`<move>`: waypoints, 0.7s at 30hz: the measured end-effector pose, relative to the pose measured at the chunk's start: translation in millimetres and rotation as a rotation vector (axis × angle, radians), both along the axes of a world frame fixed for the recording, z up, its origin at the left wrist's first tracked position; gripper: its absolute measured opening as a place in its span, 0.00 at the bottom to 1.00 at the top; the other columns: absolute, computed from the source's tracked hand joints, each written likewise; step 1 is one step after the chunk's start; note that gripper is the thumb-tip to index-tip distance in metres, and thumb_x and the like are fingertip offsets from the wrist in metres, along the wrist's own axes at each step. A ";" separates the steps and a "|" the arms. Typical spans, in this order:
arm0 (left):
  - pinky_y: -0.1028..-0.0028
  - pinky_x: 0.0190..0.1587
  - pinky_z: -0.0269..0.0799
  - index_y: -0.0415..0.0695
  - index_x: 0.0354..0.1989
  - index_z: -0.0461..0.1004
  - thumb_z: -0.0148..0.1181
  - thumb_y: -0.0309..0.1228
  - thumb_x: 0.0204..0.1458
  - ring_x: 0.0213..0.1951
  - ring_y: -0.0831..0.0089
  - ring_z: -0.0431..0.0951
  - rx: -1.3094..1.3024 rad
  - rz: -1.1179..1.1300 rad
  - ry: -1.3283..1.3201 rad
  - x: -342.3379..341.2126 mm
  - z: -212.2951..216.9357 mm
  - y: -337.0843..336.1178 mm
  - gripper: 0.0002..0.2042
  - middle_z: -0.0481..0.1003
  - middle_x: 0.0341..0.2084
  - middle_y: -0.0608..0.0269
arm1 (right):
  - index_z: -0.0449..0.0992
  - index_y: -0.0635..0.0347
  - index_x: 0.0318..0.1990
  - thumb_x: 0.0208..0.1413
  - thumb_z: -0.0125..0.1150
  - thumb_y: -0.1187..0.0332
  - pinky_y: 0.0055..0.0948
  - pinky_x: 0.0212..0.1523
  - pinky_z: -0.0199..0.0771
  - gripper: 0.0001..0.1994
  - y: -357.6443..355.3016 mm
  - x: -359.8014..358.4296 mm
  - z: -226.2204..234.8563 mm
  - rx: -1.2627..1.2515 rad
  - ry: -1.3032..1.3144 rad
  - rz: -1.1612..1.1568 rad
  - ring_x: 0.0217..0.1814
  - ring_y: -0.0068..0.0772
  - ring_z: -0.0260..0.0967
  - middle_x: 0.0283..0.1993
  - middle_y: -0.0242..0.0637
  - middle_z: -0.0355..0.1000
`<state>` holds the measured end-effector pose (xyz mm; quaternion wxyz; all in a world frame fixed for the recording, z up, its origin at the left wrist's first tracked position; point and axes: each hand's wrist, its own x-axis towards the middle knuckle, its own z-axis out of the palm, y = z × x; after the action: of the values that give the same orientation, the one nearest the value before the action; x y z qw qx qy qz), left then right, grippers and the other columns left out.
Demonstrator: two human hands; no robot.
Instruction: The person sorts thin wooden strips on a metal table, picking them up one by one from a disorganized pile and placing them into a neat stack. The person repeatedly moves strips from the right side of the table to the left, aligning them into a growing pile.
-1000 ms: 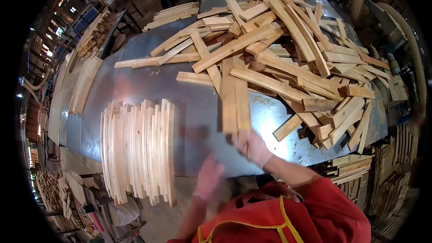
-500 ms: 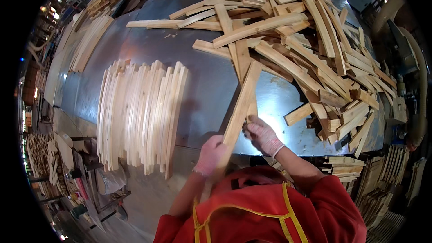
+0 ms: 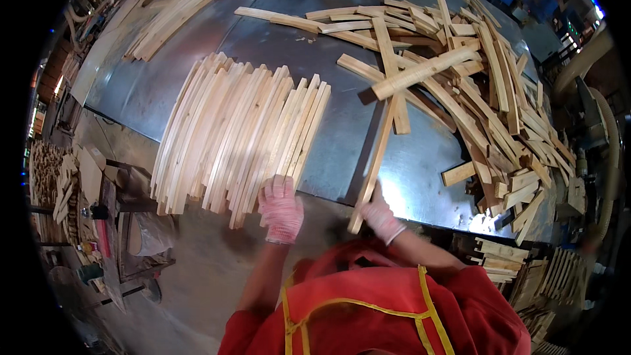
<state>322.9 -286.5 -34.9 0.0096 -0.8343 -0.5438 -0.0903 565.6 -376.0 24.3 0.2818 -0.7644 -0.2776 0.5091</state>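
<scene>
A row of long pale wooden slats (image 3: 230, 133) lies side by side at the near edge of a sheet-metal table (image 3: 282, 52). My left hand (image 3: 281, 209), in a pale knit glove, rests against the near ends of the rightmost slats. My gloved right hand (image 3: 381, 215) grips the near end of a single long slat (image 3: 376, 161) that reaches up and away over the table. A jumbled heap of loose slats (image 3: 486, 85) covers the right and far side.
More slat piles (image 3: 161, 20) lie at the far left of the table. Stacks of short wood pieces (image 3: 59, 177) stand on the floor at the left. Offcuts (image 3: 499, 256) sit below the table's right edge.
The view has swung left toward the ordered row. My left hand let go of the long slat and moved to the row's near ends; my right hand still holds that slat.
</scene>
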 end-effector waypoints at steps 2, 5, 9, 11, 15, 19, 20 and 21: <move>0.48 0.69 0.60 0.47 0.63 0.70 0.66 0.42 0.52 0.68 0.53 0.64 -0.080 -0.059 -0.052 17.2 8.3 6.9 0.29 0.66 0.64 0.57 | 0.42 0.68 0.78 0.56 0.68 0.66 0.47 0.59 0.79 0.48 -19.0 -37.2 -36.1 -0.121 -0.084 0.200 0.59 0.59 0.79 0.57 0.59 0.77; 0.49 0.68 0.59 0.47 0.62 0.70 0.66 0.45 0.51 0.67 0.53 0.65 -0.203 -0.087 -0.024 45.8 28.5 13.5 0.30 0.66 0.63 0.56 | 0.41 0.63 0.79 0.60 0.68 0.58 0.50 0.59 0.78 0.49 -16.9 -70.5 -36.2 -0.096 -0.017 0.596 0.57 0.66 0.78 0.57 0.63 0.76; 0.50 0.69 0.60 0.48 0.67 0.66 0.72 0.47 0.46 0.68 0.53 0.65 -0.087 -0.056 0.067 46.1 2.6 31.3 0.39 0.65 0.66 0.56 | 0.72 0.54 0.67 0.60 0.65 0.58 0.50 0.58 0.78 0.28 43.9 -20.6 -78.6 0.455 -0.055 0.922 0.64 0.58 0.74 0.59 0.55 0.76; 0.49 0.68 0.62 0.48 0.69 0.64 0.75 0.46 0.43 0.69 0.51 0.64 -0.086 0.002 0.006 29.1 -11.6 29.8 0.42 0.64 0.68 0.56 | 0.76 0.58 0.58 0.60 0.64 0.57 0.43 0.54 0.78 0.22 89.8 42.1 -57.8 0.387 -0.115 0.413 0.58 0.51 0.75 0.55 0.51 0.76; 0.49 0.67 0.64 0.49 0.70 0.62 0.78 0.44 0.42 0.70 0.51 0.63 -0.189 0.047 0.088 44.2 7.0 39.0 0.45 0.64 0.68 0.56 | 0.76 0.62 0.49 0.61 0.67 0.56 0.35 0.40 0.76 0.19 185.8 205.3 -52.6 0.464 0.012 -0.664 0.39 0.35 0.73 0.38 0.37 0.75; 0.47 0.69 0.62 0.47 0.75 0.61 0.79 0.51 0.41 0.73 0.49 0.63 -0.206 -0.060 0.189 71.6 16.5 57.9 0.51 0.65 0.71 0.52 | 0.79 0.56 0.43 0.62 0.66 0.59 0.37 0.42 0.76 0.11 232.5 303.0 -92.5 0.630 0.619 -0.914 0.38 0.31 0.72 0.36 0.34 0.74; 0.45 0.69 0.61 0.46 0.76 0.61 0.79 0.53 0.41 0.73 0.48 0.63 -0.115 -0.082 0.134 51.1 -4.8 48.4 0.52 0.67 0.71 0.50 | 0.79 0.56 0.45 0.63 0.64 0.62 0.35 0.46 0.77 0.09 238.6 303.1 -98.2 0.426 0.431 -0.661 0.41 0.33 0.73 0.37 0.34 0.75; 0.45 0.69 0.62 0.47 0.77 0.61 0.80 0.52 0.39 0.73 0.47 0.64 -0.103 -0.025 0.186 30.9 -23.1 34.9 0.54 0.67 0.71 0.49 | 0.79 0.57 0.47 0.64 0.63 0.61 0.36 0.45 0.77 0.11 237.3 260.5 -91.3 0.415 0.321 -0.497 0.42 0.32 0.73 0.38 0.34 0.76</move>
<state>353.8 -251.6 -58.0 0.0160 -0.8451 -0.5342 0.0154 826.0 -138.7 -67.0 0.5861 -0.6454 -0.1329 0.4716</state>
